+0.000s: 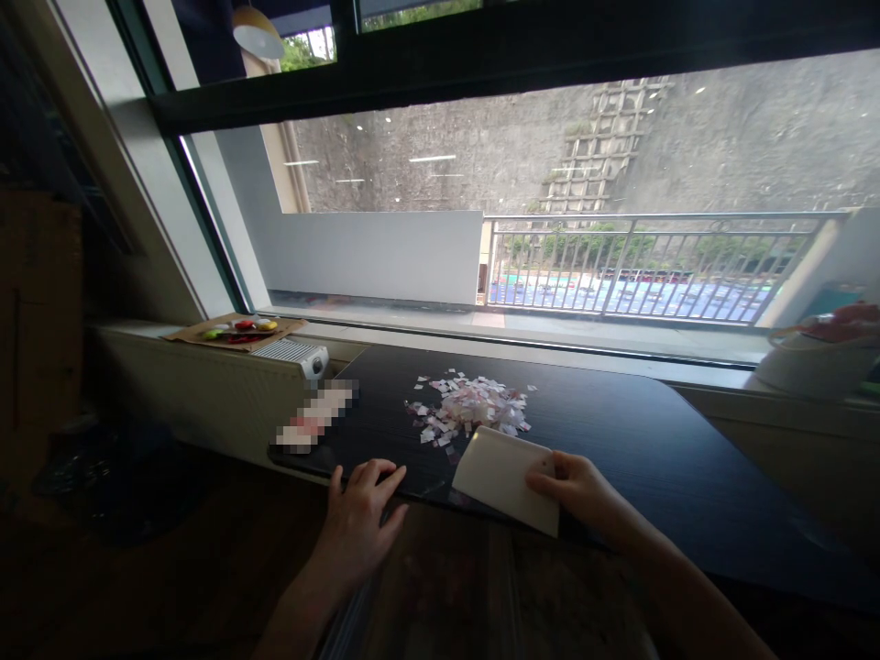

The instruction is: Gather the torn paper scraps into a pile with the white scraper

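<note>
On the dark table point(584, 412) lies a loose heap of small pale paper scraps point(481, 403), with some strays around its edge. My right hand point(570, 486) pinches a flat white scraper-like sheet point(505, 472) by its right end. The sheet is tilted, its upper edge close to the near side of the heap and its lower corner at the table's front edge. My left hand point(368, 509) rests at the front edge, left of the sheet, fingers spread and holding nothing.
A blurred-out pale strip point(316, 417) is at the table's left end. Beyond it are a white radiator point(292, 353) and a brown board point(185, 334) bearing red, yellow and green items. A window with a railing point(619, 266) outside runs behind the table. A white container point(797, 362) sits at the right sill.
</note>
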`<state>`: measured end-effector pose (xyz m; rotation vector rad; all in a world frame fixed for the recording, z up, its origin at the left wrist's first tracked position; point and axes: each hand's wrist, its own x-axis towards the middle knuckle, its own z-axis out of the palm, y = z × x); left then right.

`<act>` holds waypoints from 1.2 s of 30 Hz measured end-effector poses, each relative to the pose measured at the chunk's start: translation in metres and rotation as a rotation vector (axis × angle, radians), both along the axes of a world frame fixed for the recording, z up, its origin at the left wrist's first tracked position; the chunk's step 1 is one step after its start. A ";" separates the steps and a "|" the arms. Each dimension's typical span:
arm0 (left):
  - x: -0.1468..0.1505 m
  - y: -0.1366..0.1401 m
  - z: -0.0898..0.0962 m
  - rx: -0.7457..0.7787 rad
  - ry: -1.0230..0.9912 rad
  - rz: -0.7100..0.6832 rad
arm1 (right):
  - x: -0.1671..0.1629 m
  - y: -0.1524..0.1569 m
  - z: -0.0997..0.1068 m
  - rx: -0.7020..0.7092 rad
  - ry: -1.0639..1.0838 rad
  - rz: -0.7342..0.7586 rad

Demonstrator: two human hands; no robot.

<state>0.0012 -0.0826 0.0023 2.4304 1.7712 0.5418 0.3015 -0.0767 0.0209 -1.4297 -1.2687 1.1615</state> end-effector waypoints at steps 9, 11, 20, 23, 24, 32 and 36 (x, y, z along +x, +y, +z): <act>0.000 -0.001 0.000 0.000 0.000 -0.002 | 0.004 -0.010 0.011 -0.070 0.094 0.144; 0.000 -0.001 0.001 0.001 -0.009 -0.002 | 0.010 -0.009 0.012 -0.046 0.081 0.077; -0.004 0.001 -0.005 0.024 -0.014 -0.019 | 0.021 0.010 0.012 0.137 -0.068 -0.164; -0.003 0.001 -0.004 0.018 -0.008 -0.019 | 0.020 0.007 0.012 0.100 -0.061 -0.110; -0.003 0.000 -0.003 0.014 -0.006 -0.019 | 0.020 0.006 0.013 0.087 -0.055 -0.088; -0.003 0.001 -0.003 0.013 -0.009 -0.018 | 0.003 0.015 0.020 0.130 -0.036 -0.052; -0.003 0.001 -0.004 0.002 -0.015 -0.023 | 0.003 0.012 0.023 0.127 -0.092 0.005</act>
